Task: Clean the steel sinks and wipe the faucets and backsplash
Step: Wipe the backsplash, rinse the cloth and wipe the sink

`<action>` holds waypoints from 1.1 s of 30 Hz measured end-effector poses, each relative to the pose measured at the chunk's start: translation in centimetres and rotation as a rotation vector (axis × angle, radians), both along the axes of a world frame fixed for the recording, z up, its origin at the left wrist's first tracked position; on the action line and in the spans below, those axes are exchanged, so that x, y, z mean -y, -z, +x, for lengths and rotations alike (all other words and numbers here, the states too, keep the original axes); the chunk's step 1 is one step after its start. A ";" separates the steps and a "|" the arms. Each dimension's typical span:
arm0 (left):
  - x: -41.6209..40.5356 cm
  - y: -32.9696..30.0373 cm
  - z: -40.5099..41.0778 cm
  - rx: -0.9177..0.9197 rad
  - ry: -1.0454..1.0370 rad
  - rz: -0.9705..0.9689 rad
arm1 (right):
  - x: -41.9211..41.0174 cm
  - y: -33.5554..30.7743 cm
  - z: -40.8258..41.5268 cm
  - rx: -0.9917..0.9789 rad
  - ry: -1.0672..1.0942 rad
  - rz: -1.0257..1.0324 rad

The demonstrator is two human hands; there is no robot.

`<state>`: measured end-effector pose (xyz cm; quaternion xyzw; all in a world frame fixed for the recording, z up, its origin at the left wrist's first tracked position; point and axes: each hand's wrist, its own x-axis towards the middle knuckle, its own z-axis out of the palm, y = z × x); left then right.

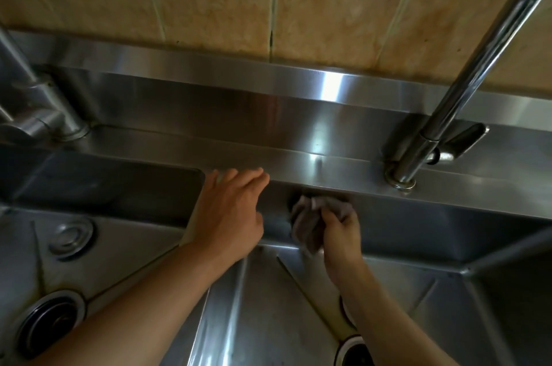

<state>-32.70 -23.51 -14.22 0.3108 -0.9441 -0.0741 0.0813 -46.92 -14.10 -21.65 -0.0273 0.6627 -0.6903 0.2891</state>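
Tiled backsplash (pixel 209 1) untouched; right hand (pixel 340 234) scrubs right basin's (pixel 418 222) back wall, grip bunching cloth (pixel 310 222), left hand (pixel 233 210) flat beside it. Faucets next, I guess.

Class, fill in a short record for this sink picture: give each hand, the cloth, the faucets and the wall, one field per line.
left hand: rests on the divider between the sinks, fingers straight
right hand: grips the cloth
cloth: grey, crumpled, against the back wall of the right sink
faucets: right faucet, left faucet
backsplash: tan tiles
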 end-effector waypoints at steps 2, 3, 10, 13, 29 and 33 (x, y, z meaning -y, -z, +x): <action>0.0 0.1 0.1 -0.004 -0.004 0.007 | 1.1 -1.3 -0.1 -0.086 0.061 -0.008; -0.1 0.0 0.1 -0.006 -0.012 0.010 | 1.4 -1.6 -0.2 -0.104 0.084 0.034; -0.5 0.2 0.0 -0.020 -0.010 -0.009 | 1.8 1.8 2.3 -0.248 0.148 0.168; -0.6 0.4 0.1 -0.026 -0.027 -0.003 | 1.9 3.9 3.0 -0.243 0.135 0.265; -0.5 0.1 0.6 -0.100 -0.073 0.076 | 3.0 1.0 3.0 -0.108 -0.027 -0.078; 0.0 -0.2 2.6 -0.051 -0.189 0.045 | 4.0 -1.5 3.4 -0.086 0.051 -0.073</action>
